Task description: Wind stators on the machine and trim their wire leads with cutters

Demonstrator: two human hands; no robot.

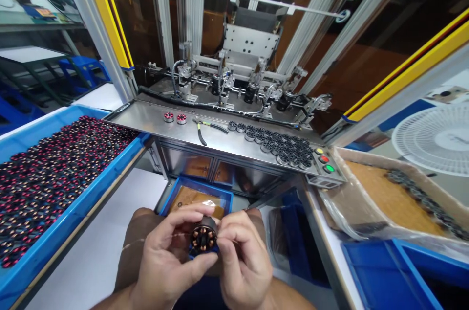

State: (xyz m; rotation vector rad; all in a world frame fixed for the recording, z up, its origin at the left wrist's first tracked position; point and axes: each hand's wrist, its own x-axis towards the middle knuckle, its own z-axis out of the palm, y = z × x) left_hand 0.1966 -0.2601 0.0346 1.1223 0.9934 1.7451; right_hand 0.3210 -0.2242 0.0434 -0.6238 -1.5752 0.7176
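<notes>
Head view: the person's left hand [164, 256] cups a round coil part [203, 239] low in the middle, above the lap, thumb along its lower edge and fingers over the top, gripping it. The right hand [244, 258] is at the part's right edge, thumb and fingertips drawn together; cannot tell whether they pinch the part or something fine. Orientation: the part is a short cylinder with its open face towards the wearer; its axis runs forward from the wearer, tipped so that a strip of outer wall shows above the face. Materials: dark, smooth curved wall; inside, copper-coloured windings set in a ring around a dark centre. Ahead, a brushed-metal ledge [146, 117] carries two red-and-silver round pieces [175, 118], pliers [201, 135] with dark and yellow-green handles, splayed apart, and a close-packed group of dark, hollow rings [273, 141]. At left, a blue plastic tray [73, 214] holds a dense, knobbly layer of red, black and copper-coloured pieces [54, 173]. Below the ledge, a smaller blue tray [230, 200] contains a flat brown sheet [198, 196].
</notes>
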